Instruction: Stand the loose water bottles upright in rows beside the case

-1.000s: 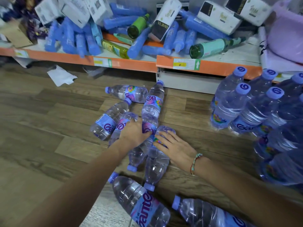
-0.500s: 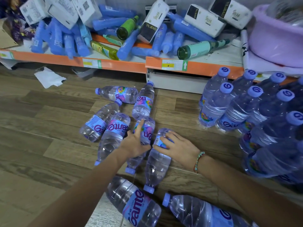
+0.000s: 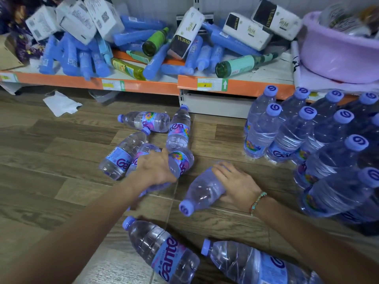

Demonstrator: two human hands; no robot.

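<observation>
Your right hand (image 3: 235,185) wraps over the body of a water bottle (image 3: 203,191), fingers curled round its lower half. The bottle is tilted, cap (image 3: 186,209) pointing toward you, base end under your palm; whether it touches the wood floor (image 3: 41,160) is unclear. A beaded bracelet (image 3: 257,202) sits on that wrist.

Your left hand (image 3: 155,169) lies on the cluster of loose bottles just left of it, fingers bent down over a bottle with a purple label (image 3: 180,162). Your palm hides the grip, so pressing versus gripping is uncertain. A cap (image 3: 142,194) shows below your wrist.

Loose bottles around that hand, all lying flat: one to the left, cap up-right (image 3: 121,154); one partly under your fingers (image 3: 143,152); one crosswise at the back, cap left (image 3: 145,120); one lengthwise, cap toward the shelf (image 3: 179,130), touching the purple-labelled one. Two more lie close to you, at the bottom edge: one with a large label (image 3: 164,253), one beside it to the right (image 3: 256,263).

The upright bottles (image 3: 297,136) stand in rows to the right, caps up, touching one another.

Behind: a low orange-edged shelf (image 3: 143,87) heaped with blue tubes (image 3: 82,60), green bottles (image 3: 244,65) and white boxes (image 3: 184,33). A lilac basin (image 3: 338,52) at its right end. Crumpled white paper (image 3: 61,103) on the floor, left.
</observation>
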